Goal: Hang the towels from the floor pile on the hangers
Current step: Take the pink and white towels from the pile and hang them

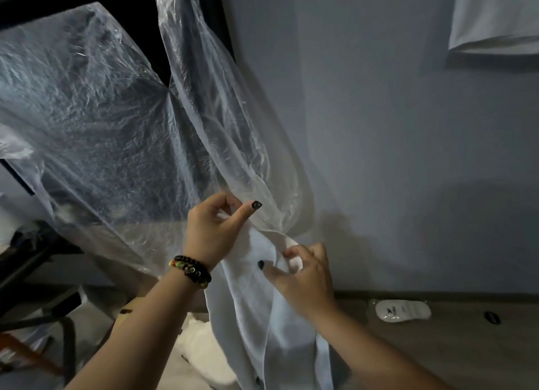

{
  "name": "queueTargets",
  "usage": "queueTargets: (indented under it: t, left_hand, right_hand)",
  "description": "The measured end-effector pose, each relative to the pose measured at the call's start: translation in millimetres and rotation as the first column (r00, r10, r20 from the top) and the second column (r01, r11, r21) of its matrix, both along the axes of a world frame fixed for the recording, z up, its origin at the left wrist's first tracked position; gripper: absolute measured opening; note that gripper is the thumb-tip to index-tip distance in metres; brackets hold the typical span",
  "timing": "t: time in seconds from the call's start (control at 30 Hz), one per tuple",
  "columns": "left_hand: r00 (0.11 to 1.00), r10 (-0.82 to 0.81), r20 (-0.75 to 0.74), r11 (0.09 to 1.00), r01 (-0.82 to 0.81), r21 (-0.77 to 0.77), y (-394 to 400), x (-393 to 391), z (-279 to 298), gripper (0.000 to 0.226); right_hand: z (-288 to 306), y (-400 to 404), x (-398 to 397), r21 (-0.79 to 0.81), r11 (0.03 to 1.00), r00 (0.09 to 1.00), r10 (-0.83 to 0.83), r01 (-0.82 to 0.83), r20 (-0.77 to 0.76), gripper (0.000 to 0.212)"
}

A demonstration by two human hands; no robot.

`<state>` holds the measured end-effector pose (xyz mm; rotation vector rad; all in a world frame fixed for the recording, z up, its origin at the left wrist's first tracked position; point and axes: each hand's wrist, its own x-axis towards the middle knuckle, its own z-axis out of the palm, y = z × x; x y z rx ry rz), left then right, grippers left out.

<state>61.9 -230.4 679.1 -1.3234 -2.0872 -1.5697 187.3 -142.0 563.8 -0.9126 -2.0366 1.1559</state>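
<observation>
At lower centre of the frame the towel [256, 311] hangs long-axis down between both hands: the left hand [217, 229] pinches its top edge, the right hand [303, 270] grips a bunched fold just below.

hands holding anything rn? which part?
Both grip one white towel at its bunched top edge: left hand pinches the upper corner beside the plastic sheet, right hand grips the fold just below.
</observation>
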Motion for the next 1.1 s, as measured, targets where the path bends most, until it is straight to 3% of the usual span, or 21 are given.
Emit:
queueTargets:
  t: [0.1, 0.23, 0.37, 0.43, 0.5, 0.6, 0.73, 0.97, 1.1]
  left_hand:
    - [0.999, -0.023, 0.036, 1.0, 0.022, 0.009, 4.7, 5.1, -5.9, 0.042]
    - [0.994, -0.088, 0.068, 0.996, 0.086, 0.027, 12.0, 12.0, -9.0, 0.042]
    - [0.963, -0.253, 0.097, 0.966, 0.256, -0.022, 17.7, 24.1, -3.9, 0.03]
    - [0.946, -0.31, 0.091, 0.948, 0.315, -0.044, 20.1, 30.9, -0.5, 0.027]
    - [0.944, -0.321, 0.078, 0.945, 0.325, -0.045, 22.7, 34.1, 1.9, 0.028]
    - [0.949, -0.304, 0.082, 0.951, 0.307, -0.023, 26.3, 35.0, 3.0, 0.034]
    - [0.956, -0.272, 0.113, 0.962, 0.274, -0.006, 30.7, 41.5, 3.7, 0.03]
    - [0.97, -0.207, 0.127, 0.978, 0.207, 0.019, 45.6, 60.2, 8.9, 0.03]
    - [0.974, -0.134, 0.185, 0.99, 0.124, 0.064, 53.7, 71.0, 12.2, 0.03]
  right_hand:
    - [6.4, -0.6, -0.6, -0.016, 0.996, 0.997, 0.082, -0.082, 0.009, 0.057]
    - [15.1, 11.5, 1.8, -0.125, 0.951, 0.959, 0.279, -0.284, -0.053, 0.026]
    - [27.3, 37.2, 14.6, -0.287, 0.798, 0.847, 0.517, -0.53, -0.128, 0.025]
    - [26.5, 52.8, 20.0, -0.307, 0.756, 0.8, 0.599, -0.578, -0.034, 0.029]
    - [18.5, 62.8, 25.6, -0.284, 0.798, 0.817, 0.571, -0.532, 0.074, 0.031]
    - [5.9, 68.6, 33.7, -0.243, 0.851, 0.868, 0.492, -0.465, 0.06, 0.017]
    - [-4.7, 79.0, 47.6, -0.088, 0.872, 0.844, 0.489, -0.482, 0.22, 0.006]
    - [-26.3, 121.3, 78.7, 0.035, 0.922, 0.897, 0.366, -0.386, 0.248, 0.044]
    - [-30.5, 150.7, 101.0, 0.066, 0.952, 0.939, 0.282, -0.299, 0.195, 0.016]
